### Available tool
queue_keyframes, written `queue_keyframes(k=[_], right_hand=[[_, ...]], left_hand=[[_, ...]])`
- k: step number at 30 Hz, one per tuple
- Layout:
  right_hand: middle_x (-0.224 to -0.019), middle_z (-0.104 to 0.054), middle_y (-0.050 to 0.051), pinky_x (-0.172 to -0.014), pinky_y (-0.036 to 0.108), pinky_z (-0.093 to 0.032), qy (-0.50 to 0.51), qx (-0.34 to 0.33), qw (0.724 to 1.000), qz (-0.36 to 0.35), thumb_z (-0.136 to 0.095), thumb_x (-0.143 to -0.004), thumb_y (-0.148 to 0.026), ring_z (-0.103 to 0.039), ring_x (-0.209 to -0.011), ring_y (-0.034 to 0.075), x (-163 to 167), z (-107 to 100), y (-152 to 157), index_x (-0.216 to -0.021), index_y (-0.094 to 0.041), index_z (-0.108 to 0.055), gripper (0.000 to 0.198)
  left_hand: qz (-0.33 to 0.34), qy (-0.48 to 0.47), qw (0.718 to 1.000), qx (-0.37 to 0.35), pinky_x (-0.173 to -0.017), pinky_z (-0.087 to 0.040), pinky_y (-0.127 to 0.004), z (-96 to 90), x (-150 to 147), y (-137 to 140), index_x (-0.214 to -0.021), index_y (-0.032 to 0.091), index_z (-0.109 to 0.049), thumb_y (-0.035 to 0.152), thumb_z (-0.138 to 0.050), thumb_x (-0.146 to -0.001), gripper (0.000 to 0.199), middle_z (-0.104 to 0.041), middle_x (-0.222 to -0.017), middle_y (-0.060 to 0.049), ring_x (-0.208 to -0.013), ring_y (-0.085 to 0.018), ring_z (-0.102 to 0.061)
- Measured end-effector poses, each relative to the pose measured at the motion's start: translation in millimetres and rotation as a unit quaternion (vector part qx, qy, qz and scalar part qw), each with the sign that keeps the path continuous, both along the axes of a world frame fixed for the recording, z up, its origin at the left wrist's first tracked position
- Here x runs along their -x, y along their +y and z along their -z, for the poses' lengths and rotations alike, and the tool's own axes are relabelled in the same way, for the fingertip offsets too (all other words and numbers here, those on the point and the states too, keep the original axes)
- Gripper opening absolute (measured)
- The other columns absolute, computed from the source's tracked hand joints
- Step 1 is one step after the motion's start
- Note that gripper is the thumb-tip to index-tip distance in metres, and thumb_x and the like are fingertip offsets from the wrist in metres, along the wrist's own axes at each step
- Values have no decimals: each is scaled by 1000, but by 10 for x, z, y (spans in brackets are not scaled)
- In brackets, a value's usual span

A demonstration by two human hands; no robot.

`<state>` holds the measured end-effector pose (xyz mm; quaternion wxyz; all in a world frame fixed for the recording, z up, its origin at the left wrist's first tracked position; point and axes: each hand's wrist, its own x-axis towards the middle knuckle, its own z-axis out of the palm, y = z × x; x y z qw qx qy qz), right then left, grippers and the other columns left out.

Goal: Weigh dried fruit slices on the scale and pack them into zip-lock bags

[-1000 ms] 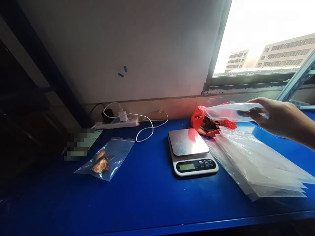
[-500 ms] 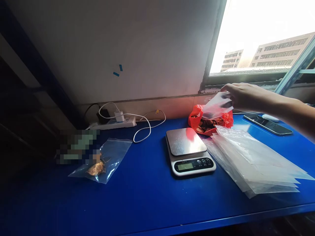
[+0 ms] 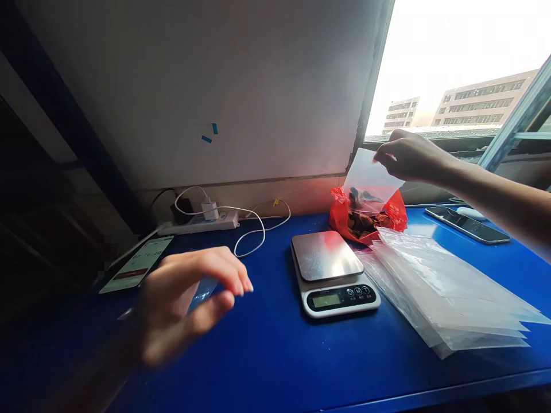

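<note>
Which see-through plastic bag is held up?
The translucent plastic bag pinched in the right hand, by the red plastic bag. The frosted plastic bags beside the silver-topped scale and the clear one behind the left hand lie on the blue table.

Indoor work corner by a window [image 3: 456, 46]; whether home, dormitory or workshop, cannot tell. Blue table [image 3: 279, 367] against a plain wall [image 3: 258, 69], blue post [image 3: 71, 120] at left. Multi-storey blocks [image 3: 480, 98] outside. Scale [image 3: 333, 258], stacked clear bags [image 3: 451, 292] and red bag [image 3: 339, 207] of brown pieces suggest small-scale work; two phones [image 3: 469, 225], power strip [image 3: 226, 220] and plugged-in charger [image 3: 210, 210] look everyday, personal.
</note>
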<state>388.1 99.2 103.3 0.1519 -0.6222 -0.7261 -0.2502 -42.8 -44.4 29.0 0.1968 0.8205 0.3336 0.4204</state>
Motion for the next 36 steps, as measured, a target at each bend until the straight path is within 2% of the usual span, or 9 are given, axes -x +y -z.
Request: queue_keyframes(k=[2, 6, 11, 21, 24, 26, 31, 34, 36], right_hand=[[-101, -59, 12, -65, 32, -27, -15, -5, 1000, 13, -37, -94, -19, -42, -71, 5, 15, -29, -40, -108, -7, -73, 40], [-100, -63, 12, -61, 31, -20, -54, -18, 998, 40, -45, -94, -17, -39, -68, 6, 33, -43, -102, -113, -16, -71, 32], [-88, -67, 10, -60, 31, -14, -112, -103, 983, 102, -30, -102, -36, -36, -60, 9, -33, 54, -146, -113, -19, -66, 41], [-88, -68, 12, -61, 30, -15, -93, -146, 975, 143, -24, -100, -31, -47, -63, 11, -65, 65, -182, -105, -17, -67, 46], [-98, -67, 13, -60, 32, -18, -51, -166, 977, 123, -28, -100, -32, -51, -71, 10, -50, 7, -273, -102, -13, -68, 44], [-103, -66, 15, -61, 33, -22, 19, -220, 969, 109, -32, -99, -30, -54, -78, 11, 11, -47, -427, -105, -10, -68, 41], [-79, -67, 9, -65, 30, -39, 187, -318, 929, 29, -41, -97, -26, -57, -69, 9, 433, -83, -1109, -101, -10, -68, 32], [-72, -64, 5, -60, 29, -41, 154, -248, 954, -70, -43, -98, -34, -57, -62, 10, 812, 97, -1516, -99, -19, -66, 28], [-68, -63, 2, -49, 28, -36, 179, -189, 950, -170, -46, -96, -32, -54, -51, 10, 1062, 316, -1703, -99, -25, -63, 19]], left_hand=[[35, -59, 998, 12, -65, -48, -30, 5, -88, 241, -75, 23, -62, 21, -55, -84, 11, -65, -71, 0, -71, -17, -60], [-26, -11, 999, 43, -67, -46, -26, 175, -32, 473, -76, 19, -61, 22, -50, -87, 15, -62, -71, 2, -69, -14, -60], [-29, 53, 998, 30, -67, -49, -24, 229, 81, 468, -82, 19, -60, 23, -49, -89, 14, -64, -73, 2, -71, -13, -62], [-31, 142, 988, -54, -59, -46, -22, 262, -53, 483, -78, 18, -62, 24, -50, -88, 17, -66, -72, 0, -63, -13, -60], [-16, 179, 982, -61, -63, -46, -24, 273, -74, 470, -81, 18, -62, 22, -52, -88, 14, -68, -75, -1, -67, -14, -61], [-11, 197, 979, -56, -66, -46, -25, 292, -85, 462, -83, 17, -62, 20, -52, -89, 12, -67, -76, -1, -68, -14, -61], [3, 155, 987, 28, -71, -48, -28, 347, -141, 402, -92, 18, -61, 26, -49, -93, 15, -67, -85, -4, -77, -16, -62], [33, 75, 990, 117, -79, -51, -31, 360, -204, 317, -117, 20, -54, 43, -47, -93, 34, -65, -107, -8, -92, -20, -62], [68, 58, 982, 168, -83, -51, -33, 365, -243, 259, -127, 21, -48, 53, -48, -90, 49, -60, -119, -11, -99, -23, -60]])
